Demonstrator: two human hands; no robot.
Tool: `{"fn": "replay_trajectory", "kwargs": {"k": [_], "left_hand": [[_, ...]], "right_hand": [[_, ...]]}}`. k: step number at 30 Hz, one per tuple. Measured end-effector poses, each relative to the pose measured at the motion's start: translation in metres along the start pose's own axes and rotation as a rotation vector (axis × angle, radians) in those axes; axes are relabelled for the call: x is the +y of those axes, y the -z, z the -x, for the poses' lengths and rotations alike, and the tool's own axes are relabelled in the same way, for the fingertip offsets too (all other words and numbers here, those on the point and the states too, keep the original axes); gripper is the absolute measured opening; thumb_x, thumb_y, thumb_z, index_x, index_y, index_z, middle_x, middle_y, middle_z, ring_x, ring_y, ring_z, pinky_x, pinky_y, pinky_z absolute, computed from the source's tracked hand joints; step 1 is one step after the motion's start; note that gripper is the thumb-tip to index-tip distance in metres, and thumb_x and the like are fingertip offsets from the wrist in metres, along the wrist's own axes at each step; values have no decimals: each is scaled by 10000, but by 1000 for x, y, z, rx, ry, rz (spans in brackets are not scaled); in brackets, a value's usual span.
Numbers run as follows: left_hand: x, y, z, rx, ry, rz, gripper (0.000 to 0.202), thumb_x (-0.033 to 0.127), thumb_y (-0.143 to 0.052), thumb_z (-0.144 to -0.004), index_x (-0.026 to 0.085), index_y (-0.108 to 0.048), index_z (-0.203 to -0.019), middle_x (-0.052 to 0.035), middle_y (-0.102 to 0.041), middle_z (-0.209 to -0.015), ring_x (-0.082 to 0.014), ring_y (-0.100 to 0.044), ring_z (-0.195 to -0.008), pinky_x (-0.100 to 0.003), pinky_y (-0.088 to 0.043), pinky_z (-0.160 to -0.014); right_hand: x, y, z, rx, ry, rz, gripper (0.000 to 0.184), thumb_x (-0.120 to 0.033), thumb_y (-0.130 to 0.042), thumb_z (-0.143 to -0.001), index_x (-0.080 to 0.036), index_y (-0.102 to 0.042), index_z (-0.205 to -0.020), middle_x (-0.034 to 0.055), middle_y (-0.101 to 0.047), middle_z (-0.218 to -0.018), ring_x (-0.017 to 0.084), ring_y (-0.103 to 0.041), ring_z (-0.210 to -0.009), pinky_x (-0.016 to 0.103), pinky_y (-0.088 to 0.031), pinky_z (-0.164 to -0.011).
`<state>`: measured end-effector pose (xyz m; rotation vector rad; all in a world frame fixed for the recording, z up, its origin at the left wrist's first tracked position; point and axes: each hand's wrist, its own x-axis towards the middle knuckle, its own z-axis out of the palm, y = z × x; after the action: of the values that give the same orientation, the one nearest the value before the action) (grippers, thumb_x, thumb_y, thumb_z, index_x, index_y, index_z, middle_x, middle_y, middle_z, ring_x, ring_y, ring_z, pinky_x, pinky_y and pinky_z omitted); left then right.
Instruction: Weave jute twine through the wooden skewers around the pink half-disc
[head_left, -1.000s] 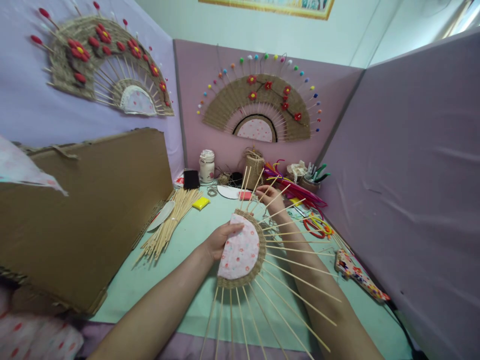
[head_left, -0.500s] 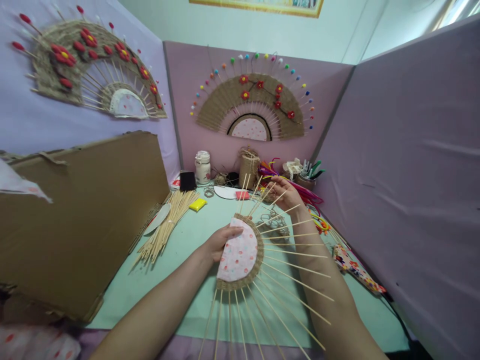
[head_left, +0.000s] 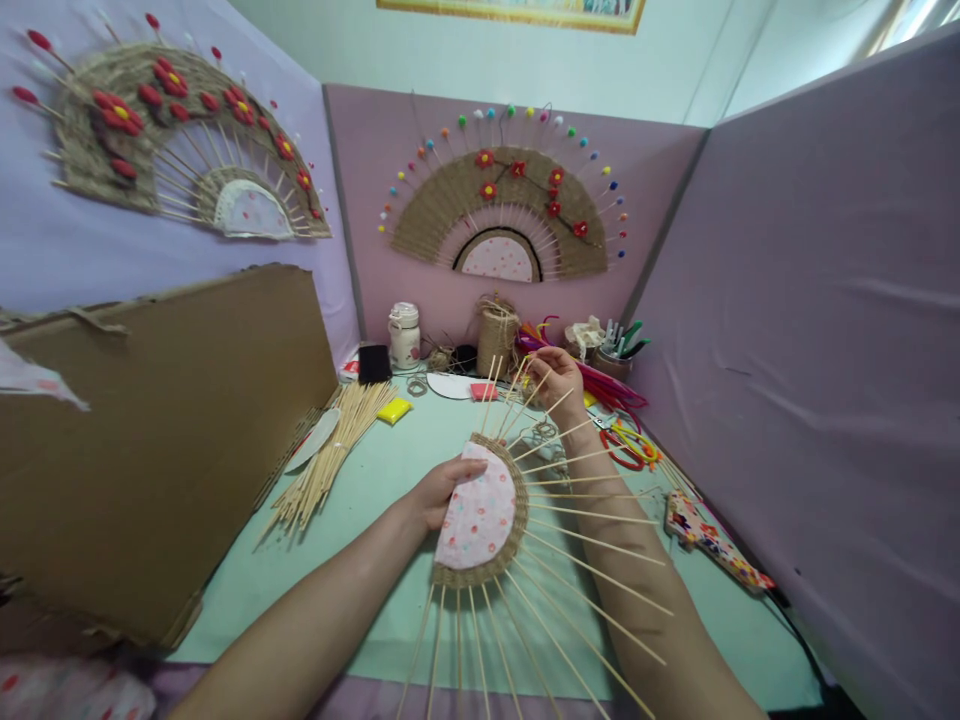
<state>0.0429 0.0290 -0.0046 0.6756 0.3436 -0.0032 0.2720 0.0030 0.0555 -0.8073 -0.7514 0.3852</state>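
My left hand (head_left: 442, 490) is closed on the straight edge of a half-round fan (head_left: 480, 515), thumb on its spotted white cloth. A woven twine band (head_left: 519, 500) runs round the curved edge, and thin bamboo sticks spread out from it. My right hand (head_left: 556, 380) is at the fan's far upper sticks, thumb and fingertips pinched together near the stick tips. What lies between those fingertips is too small to make out. Below the right hand, a loose tangle of twine (head_left: 546, 436) shows behind the sticks.
A bundle of bamboo sticks (head_left: 330, 465), a yellow packet (head_left: 394, 410) and a cardboard sheet (head_left: 225, 400) are on the left. Behind stand a jar (head_left: 405, 335) and a twine roll (head_left: 498, 335). Red-handled scissors (head_left: 622, 450) and a flowered glue gun (head_left: 712, 540) lie right.
My right hand has moved left, closer to the stick tips, and its fingers are drawn together. The scissors now show beside my forearm. My left hand keeps its hold on the fan.
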Motion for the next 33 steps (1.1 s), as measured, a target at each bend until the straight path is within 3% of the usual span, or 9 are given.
{"fn": "replay_trajectory", "kwargs": {"k": [5, 13, 18, 21, 27, 33], "left_hand": [[0, -1, 1, -53, -17, -6, 194, 189, -618, -722, 76, -635, -879, -147, -711, -798, -241, -677, -733, -364, -457, -788], [-1, -3, 2, -59, -13, -1, 204, 192, -632, -709, 72, -632, -873, -139, -713, -797, -237, -679, -732, -353, -475, -765], [1, -8, 5, -70, -21, 2, 191, 183, -633, -702, 60, -637, -849, -135, -711, -776, -231, -677, -713, -349, -492, -736], [3, -11, 9, -58, -84, -6, 166, 163, -634, -699, 71, -636, -836, -118, -711, -751, -214, -675, -681, -329, -497, -709], [8, -21, 17, -25, -208, -32, 137, 149, -633, -700, 102, -625, -828, -88, -698, -680, -186, -658, -594, -299, -495, -649], [7, -24, 19, 32, -267, -30, 173, 151, -646, -695, 119, -599, -858, -70, -693, -688, -183, -652, -592, -301, -495, -629]], "right_hand": [[2, -5, -4, -24, 19, -11, 263, -250, -743, -577, -226, -573, -776, -41, -616, -711, 80, -527, -567, 212, -432, -536], [13, -6, -4, -70, -88, 20, 274, -288, -747, -574, -222, -576, -777, -22, -617, -733, 97, -555, -625, 225, -452, -577], [27, -3, 12, -234, -303, 374, 283, -303, -749, -539, -180, -611, -754, -31, -579, -606, 78, -486, -506, 217, -388, -494], [38, -5, 20, -356, -334, 561, 245, -291, -732, -534, -155, -624, -707, -13, -589, -595, 84, -477, -510, 230, -388, -510], [67, -21, 30, -360, -275, 575, 246, -296, -715, -495, -161, -587, -657, 10, -609, -635, 133, -537, -593, 278, -431, -597], [81, -48, 55, -500, -374, 560, 185, -274, -692, -548, -190, -593, -679, -14, -604, -619, 129, -538, -584, 257, -428, -568]]}}
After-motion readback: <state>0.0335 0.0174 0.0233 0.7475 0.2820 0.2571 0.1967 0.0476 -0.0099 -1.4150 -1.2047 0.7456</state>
